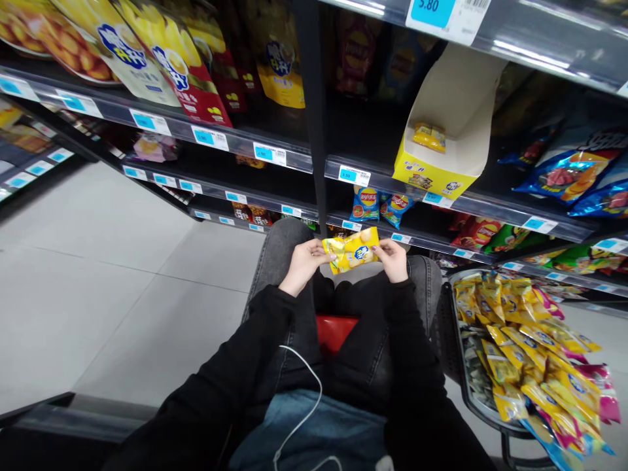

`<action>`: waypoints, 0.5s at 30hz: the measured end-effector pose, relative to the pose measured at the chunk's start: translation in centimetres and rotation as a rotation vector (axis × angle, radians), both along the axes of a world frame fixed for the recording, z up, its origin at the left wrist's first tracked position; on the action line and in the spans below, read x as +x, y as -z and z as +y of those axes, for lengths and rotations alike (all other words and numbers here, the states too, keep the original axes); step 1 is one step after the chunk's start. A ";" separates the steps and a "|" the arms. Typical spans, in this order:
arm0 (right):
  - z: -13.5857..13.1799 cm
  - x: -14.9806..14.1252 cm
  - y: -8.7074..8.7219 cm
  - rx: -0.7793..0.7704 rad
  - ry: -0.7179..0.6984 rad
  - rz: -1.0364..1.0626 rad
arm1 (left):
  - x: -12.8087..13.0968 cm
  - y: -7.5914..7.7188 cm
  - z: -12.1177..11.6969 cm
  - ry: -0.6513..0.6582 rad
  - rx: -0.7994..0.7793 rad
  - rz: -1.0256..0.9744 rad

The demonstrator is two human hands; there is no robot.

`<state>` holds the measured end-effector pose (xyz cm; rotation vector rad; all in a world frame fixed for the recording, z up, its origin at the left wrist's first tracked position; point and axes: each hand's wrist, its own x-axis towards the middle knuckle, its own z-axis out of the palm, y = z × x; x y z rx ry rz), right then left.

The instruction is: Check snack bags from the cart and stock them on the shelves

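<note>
I sit in front of dark store shelves with my knees up. My left hand (305, 261) and my right hand (392, 259) both pinch a small yellow snack packet (354, 250), one at each end, holding it flat above my knees. Straight ahead on the shelf stands a yellow and white display carton (444, 140), open at the front, with one small yellow packet (430, 137) lying inside it.
A basket (456, 353) at my right is heaped with several yellow and pink snack packets (534, 353). Chip bags (572, 173) fill the shelves to the right and larger bags (161, 59) hang at upper left. Grey tiled floor (112, 275) lies to my left.
</note>
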<state>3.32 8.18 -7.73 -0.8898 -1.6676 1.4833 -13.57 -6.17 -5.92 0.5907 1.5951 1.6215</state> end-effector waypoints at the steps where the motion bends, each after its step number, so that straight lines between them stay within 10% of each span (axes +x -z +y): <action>1: 0.2 0.1 0.0 0.058 0.011 0.012 | -0.1 0.1 0.0 0.003 0.012 0.056; 5: 0.4 0.6 -0.2 0.209 0.059 0.007 | -0.2 0.0 -0.3 0.006 0.127 0.384; 15: -0.4 -0.6 -0.3 -0.236 0.013 0.108 | 0.1 -0.9 -0.9 0.020 0.269 0.843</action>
